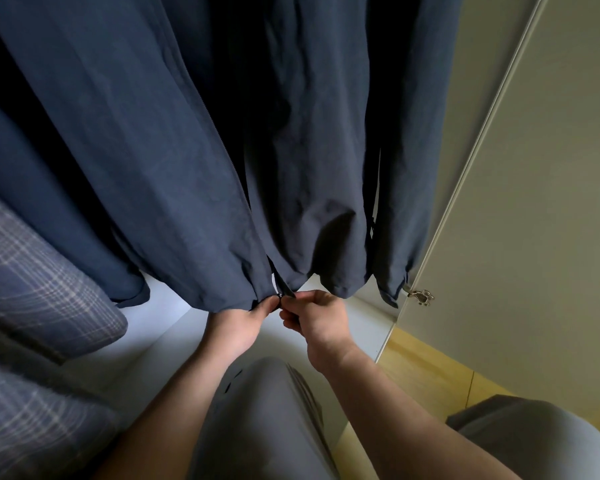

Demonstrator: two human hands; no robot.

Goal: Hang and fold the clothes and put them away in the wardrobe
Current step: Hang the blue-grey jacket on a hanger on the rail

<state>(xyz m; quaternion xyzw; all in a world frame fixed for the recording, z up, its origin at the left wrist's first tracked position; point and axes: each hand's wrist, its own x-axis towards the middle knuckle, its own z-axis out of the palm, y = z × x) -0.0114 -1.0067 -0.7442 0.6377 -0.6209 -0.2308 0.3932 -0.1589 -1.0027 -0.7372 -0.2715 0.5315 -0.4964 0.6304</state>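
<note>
A dark navy jacket hangs inside the wardrobe and fills the upper part of the head view. Its front zipper runs down to the hem and is apart at the bottom. My left hand pinches the hem of the left front panel right at the zipper's lower end. My right hand pinches the bottom of the right panel's zipper end against it. Both hands meet under the hem, fingertips touching. The jacket's sleeve hangs at the right.
A plaid blue-grey garment hangs at the left, beside the jacket. The white wardrobe floor lies below the hems. The open wardrobe door with a metal hinge stands at the right, over a wooden floor. My grey-trousered knees are below.
</note>
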